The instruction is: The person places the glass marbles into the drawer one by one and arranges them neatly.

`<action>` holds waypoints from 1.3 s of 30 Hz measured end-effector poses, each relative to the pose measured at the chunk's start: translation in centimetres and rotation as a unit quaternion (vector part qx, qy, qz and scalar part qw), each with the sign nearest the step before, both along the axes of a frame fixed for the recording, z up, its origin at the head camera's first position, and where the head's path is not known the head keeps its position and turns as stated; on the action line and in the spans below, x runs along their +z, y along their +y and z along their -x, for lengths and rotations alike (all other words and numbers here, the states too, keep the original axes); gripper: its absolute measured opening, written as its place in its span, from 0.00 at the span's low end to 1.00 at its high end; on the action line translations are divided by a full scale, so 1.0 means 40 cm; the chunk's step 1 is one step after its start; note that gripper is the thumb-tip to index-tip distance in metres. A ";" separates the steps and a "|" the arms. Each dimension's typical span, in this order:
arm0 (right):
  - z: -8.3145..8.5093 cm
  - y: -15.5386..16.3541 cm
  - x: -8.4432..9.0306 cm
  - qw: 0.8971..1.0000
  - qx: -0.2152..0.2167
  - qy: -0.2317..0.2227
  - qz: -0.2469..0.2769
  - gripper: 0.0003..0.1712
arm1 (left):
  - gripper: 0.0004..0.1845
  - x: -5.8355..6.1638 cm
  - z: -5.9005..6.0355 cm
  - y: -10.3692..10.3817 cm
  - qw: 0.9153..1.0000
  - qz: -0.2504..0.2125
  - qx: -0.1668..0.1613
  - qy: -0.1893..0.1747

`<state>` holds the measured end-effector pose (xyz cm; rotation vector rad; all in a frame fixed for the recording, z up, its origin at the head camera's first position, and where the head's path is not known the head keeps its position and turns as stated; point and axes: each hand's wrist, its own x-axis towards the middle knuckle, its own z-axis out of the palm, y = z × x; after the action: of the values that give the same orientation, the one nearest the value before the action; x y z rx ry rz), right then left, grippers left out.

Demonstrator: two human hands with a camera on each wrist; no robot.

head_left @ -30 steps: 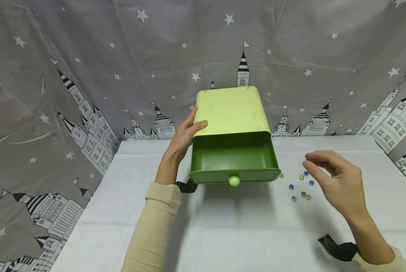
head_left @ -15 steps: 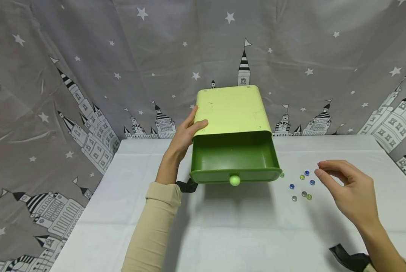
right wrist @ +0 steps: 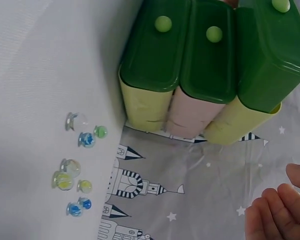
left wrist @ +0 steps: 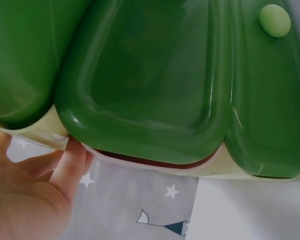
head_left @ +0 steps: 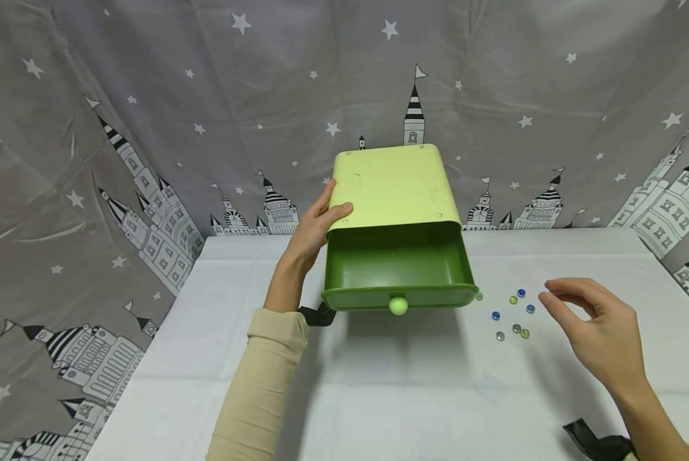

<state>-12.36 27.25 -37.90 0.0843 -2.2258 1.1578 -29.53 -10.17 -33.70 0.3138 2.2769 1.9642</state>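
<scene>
From my remote seat I saw the drawer cabinet (head_left: 392, 186) standing near the back of the white table (head_left: 379, 397), close in front of the grey curtain (head_left: 148, 96) with stars and castles. Its long axis ran from the curtain toward the person, and its front pointed toward the person. The top drawer (head_left: 399, 272) was pulled out along this same axis, with its open side up and its round pale knob (head_left: 398, 305) facing the person; in the head view I saw nothing inside it. The right wrist view showed two more drawers (right wrist: 182, 47) below it, both pushed in, each with its own knob. The left hand (head_left: 312, 227) rested on the left upper edge of the cabinet, the thumb on the top and the fingers along the side, only lightly bent, so it pressed more than it gripped. The right hand (head_left: 595, 326) hovered over the table to the right of the cabinet, held nothing, and its fingers were loosely curved with the thumb apart from them. Just beside its fingertips (head_left: 546, 298) lay a small group of glass pebbles (head_left: 514, 314), blue, green, yellow and clear, between the hand and the drawer. One green pebble (head_left: 479, 296) lay nearly against the right corner of the drawer front. Nothing stood between the hand and the pebbles.
</scene>
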 end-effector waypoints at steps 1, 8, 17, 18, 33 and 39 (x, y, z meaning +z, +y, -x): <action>0.000 0.000 -0.002 1.000 -0.002 0.002 -0.003 0.11 | 0.39 0.000 0.000 0.000 1.000 0.000 0.000 0.000; 0.002 0.006 -0.015 1.000 -0.009 0.007 -0.009 0.11 | 0.39 0.003 -0.002 0.001 1.000 -0.002 0.002 0.000; 0.014 0.029 -0.046 1.000 -0.018 -0.001 -0.011 0.09 | 0.39 0.001 0.000 0.000 1.000 -0.003 0.002 0.001; 0.018 0.033 -0.051 1.000 -0.020 -0.002 -0.012 0.09 | 0.39 0.001 0.000 0.000 1.000 -0.003 0.002 0.001; 0.076 0.093 -0.134 0.996 -0.041 -0.080 -0.025 0.11 | 0.39 0.005 -0.002 0.000 1.000 -0.001 -0.005 -0.006; 0.096 0.098 -0.146 0.993 -0.029 -0.115 -0.027 0.14 | 0.39 0.005 -0.004 0.001 1.000 0.000 -0.007 -0.009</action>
<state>-16.18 31.17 -43.73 -0.0967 -2.4428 1.1238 -29.37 -10.14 -33.49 0.3099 2.2576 1.9532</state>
